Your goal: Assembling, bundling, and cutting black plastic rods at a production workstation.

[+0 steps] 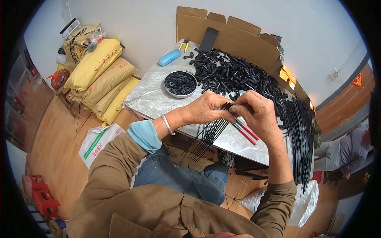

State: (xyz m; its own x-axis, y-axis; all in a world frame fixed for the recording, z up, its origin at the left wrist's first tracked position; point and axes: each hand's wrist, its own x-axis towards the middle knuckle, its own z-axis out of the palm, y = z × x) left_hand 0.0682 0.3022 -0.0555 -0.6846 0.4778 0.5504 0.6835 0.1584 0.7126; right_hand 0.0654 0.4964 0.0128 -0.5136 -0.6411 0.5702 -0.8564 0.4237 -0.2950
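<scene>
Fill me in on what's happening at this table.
Someone seated at the table holds thin black strands near one end in the left hand; the right hand is at that same end. A red-handled tool lies close by; farther back are a bowl of black rings and a heap of black parts.

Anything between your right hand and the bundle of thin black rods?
Nothing visible: the right hand is right at the upper end of the bundle of thin black rods, where the left hand grips it. The red-handled tool shows just right of the rods, not between.
</scene>
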